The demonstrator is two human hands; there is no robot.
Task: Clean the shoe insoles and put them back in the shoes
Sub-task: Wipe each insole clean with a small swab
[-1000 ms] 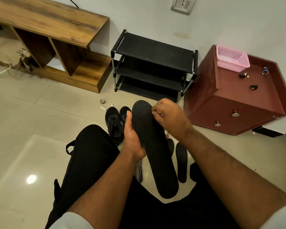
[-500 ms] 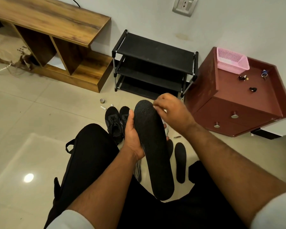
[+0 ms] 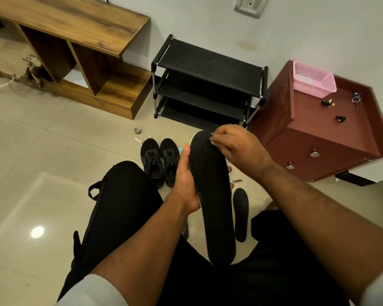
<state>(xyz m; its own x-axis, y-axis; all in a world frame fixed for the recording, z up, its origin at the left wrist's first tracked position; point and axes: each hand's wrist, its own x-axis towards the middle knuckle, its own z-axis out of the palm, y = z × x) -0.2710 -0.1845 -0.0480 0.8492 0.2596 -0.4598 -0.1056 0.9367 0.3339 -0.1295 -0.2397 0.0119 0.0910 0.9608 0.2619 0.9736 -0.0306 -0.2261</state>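
A long black insole (image 3: pixel 215 195) stands upright in front of me, toe end up. My left hand (image 3: pixel 187 180) grips its left edge around the middle. My right hand (image 3: pixel 237 146) has its fingers curled at the toe end, pinching something small and white against the insole; what it is cannot be made out. A second black insole (image 3: pixel 241 214) lies on the floor to the right. A pair of black shoes (image 3: pixel 160 161) sits on the floor beyond my left knee.
A black shoe rack (image 3: pixel 208 85) stands against the wall, a wooden shelf unit (image 3: pixel 80 51) to its left, a maroon drawer cabinet (image 3: pixel 318 138) with a pink basket (image 3: pixel 312 79) to its right. Small items, among them a tape roll (image 3: pixel 137 130), lie on the tile floor.
My right hand has slid a little up along the toe end of the insole. My left hand keeps its hold.
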